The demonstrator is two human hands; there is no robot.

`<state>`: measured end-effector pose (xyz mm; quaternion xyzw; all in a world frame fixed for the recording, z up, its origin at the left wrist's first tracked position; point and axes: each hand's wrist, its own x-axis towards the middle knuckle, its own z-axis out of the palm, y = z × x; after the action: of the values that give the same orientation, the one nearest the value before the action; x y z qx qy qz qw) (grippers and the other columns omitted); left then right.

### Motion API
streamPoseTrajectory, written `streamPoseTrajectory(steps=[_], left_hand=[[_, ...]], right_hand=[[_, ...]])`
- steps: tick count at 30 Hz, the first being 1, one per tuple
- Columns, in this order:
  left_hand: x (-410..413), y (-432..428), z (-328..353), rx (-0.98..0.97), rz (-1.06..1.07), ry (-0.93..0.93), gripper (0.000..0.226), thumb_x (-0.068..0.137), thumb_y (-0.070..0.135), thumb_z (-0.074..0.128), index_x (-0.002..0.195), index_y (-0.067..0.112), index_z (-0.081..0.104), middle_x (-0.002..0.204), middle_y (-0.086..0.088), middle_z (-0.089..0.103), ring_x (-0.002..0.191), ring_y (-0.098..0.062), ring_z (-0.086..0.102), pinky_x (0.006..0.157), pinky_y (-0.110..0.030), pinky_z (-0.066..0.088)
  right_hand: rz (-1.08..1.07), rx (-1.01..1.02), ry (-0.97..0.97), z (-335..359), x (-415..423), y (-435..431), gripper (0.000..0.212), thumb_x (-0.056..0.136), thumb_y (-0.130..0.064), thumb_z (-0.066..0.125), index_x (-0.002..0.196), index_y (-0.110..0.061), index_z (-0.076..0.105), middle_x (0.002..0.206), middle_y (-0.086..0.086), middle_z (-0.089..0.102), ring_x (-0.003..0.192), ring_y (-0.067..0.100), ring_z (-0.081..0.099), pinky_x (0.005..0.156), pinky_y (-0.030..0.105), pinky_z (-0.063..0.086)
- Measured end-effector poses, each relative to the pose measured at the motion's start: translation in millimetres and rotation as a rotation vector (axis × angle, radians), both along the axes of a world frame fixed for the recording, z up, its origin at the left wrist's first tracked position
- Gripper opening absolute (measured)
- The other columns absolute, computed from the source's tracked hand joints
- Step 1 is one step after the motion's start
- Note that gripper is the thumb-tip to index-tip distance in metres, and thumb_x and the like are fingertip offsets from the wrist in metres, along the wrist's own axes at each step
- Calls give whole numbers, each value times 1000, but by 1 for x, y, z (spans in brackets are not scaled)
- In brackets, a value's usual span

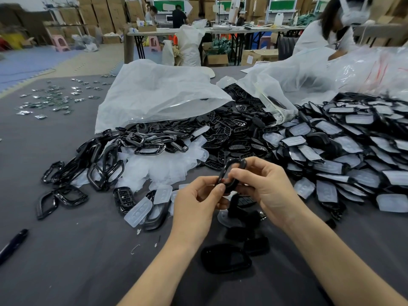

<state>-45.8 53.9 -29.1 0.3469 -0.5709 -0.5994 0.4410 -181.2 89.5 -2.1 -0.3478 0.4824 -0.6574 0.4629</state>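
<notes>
Both hands hold one glossy black plastic frame [234, 167] above the grey table [77, 250]. My left hand [198, 202] pinches its lower left edge with thumb and fingers. My right hand [265, 186] grips its right side, thumb laid across the front. Directly under the hands lie a few black shell parts [225, 258] and a clear silicone pad [138, 212]. A heap of black frames [99, 166] spreads to the left. Black grille pieces [231, 133] are piled behind the hands.
A large pile of black parts with white pads [342, 151] fills the right side. Clear plastic bags [159, 93] lie behind the piles. Small packets [55, 98] are scattered far left, a black pen [13, 241] at the left edge. A person [331, 29] works at the far right.
</notes>
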Motion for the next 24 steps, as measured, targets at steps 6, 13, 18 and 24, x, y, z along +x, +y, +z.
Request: streamPoseTrajectory(steps=[6, 13, 18, 24], left_hand=[[0, -1, -3, 4, 18, 9, 10, 90, 2, 62, 93, 9, 68, 72, -1, 73, 60, -8, 66, 57, -17, 52], [1, -5, -6, 64, 123, 101, 11, 92, 3, 60, 89, 11, 67, 68, -3, 72, 57, -8, 64, 55, -18, 52], [1, -4, -6, 53, 115, 85, 11, 92, 2, 60, 90, 11, 67, 70, -2, 73, 56, -8, 64, 55, -18, 52], [1, -3, -6, 52, 111, 64, 11, 91, 3, 61, 91, 12, 68, 72, -3, 73, 58, -9, 65, 56, -18, 52]], right_hand=[[-18, 69, 42, 2, -2, 0, 10, 85, 0, 63, 91, -7, 60, 80, 11, 67, 71, 18, 68, 64, 29, 57], [39, 209, 1138, 25, -39, 17, 15, 79, -14, 70, 78, -28, 64, 73, -7, 63, 57, 2, 50, 56, 12, 42], [310, 274, 1362, 16, -32, 14, 20, 79, -12, 71, 91, -27, 71, 93, -9, 56, 74, 1, 51, 66, 5, 37], [308, 301, 1375, 7, -35, 10, 17, 79, -23, 75, 80, -27, 59, 90, -14, 50, 87, 7, 45, 72, 14, 34]])
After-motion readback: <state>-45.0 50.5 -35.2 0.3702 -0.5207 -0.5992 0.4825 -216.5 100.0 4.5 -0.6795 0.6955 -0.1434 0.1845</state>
